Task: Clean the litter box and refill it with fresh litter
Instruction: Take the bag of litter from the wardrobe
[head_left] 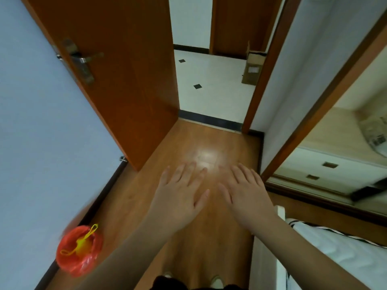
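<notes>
Progress: nothing visibly done; no litter box or litter in view, so its place and the way its long side runs cannot be told. Left hand (180, 195) and right hand (246, 195): both flat, fingers spread, holding nothing, over the wooden floor (188, 143) (doorway ahead). Red bag (78, 251): at the floor's left edge.

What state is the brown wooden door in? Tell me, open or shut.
Open. The brown wooden door is swung back toward the pale wall, and the white tiled floor shows through the doorway.
</notes>
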`<state>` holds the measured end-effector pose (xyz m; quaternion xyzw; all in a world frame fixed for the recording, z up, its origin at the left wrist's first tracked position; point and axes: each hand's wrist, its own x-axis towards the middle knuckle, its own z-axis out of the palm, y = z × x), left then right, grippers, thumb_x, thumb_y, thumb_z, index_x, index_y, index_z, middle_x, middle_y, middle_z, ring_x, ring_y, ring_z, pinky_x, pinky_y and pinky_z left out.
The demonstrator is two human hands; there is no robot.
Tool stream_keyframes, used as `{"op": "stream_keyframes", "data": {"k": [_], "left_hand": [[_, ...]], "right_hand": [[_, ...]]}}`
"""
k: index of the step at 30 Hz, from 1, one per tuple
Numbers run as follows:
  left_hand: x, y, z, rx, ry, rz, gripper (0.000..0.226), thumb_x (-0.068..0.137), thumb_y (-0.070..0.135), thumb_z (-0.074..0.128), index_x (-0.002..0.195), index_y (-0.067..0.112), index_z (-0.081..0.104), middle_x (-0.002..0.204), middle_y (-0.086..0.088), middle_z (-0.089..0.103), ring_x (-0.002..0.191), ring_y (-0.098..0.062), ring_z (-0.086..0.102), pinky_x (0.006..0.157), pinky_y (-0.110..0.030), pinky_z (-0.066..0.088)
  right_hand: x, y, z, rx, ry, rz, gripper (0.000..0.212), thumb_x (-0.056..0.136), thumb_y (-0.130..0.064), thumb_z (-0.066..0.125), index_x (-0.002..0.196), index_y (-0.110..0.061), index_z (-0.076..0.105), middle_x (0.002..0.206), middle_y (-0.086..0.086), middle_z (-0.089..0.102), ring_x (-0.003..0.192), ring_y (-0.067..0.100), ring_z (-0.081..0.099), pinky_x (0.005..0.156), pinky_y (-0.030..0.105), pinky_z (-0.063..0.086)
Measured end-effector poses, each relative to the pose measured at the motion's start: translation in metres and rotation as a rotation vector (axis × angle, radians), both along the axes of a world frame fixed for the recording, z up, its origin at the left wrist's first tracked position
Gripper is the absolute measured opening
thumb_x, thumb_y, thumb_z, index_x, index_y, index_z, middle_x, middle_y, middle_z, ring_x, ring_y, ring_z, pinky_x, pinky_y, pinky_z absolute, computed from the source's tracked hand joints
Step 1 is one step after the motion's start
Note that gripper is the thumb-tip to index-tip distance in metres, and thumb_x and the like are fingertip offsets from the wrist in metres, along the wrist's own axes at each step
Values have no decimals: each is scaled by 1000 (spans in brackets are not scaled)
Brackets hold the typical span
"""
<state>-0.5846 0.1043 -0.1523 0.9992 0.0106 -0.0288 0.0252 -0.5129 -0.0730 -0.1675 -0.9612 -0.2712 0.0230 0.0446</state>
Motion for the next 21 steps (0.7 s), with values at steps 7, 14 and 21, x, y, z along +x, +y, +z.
{"op": "stream_keyframes", "data": {"k": [7, 14, 21], "left_hand": [[61, -19, -4, 21, 41, -160, 59, 99, 62, 11, 151, 35, 22, 161, -2, 21, 150, -22, 13, 118, -51, 19], [134, -4, -4, -30, 41, -250, 64, 95, 65, 6, 154, 40, 9, 164, 3, 8, 151, -18, 1, 121, -51, 9], [202, 30, 8, -90, 61, -321, 83, 76, 67, -23, 152, 43, 2, 164, 7, 0, 151, -18, -4, 121, -50, 6]], "right_hand": [[33, -23, -2, -9, -22, -125, 51, 99, -48, 22, 145, -31, 37, 150, 1, 41, 140, 24, 34, 114, 41, 13], [83, -29, -3, -80, -44, -277, 51, 99, -48, 20, 145, -31, 34, 152, 1, 38, 141, 25, 32, 114, 41, 13], [121, -3, 6, -78, -49, -439, 66, 92, -57, -4, 149, -35, 21, 158, -2, 25, 146, 22, 19, 116, 40, 5]]}}
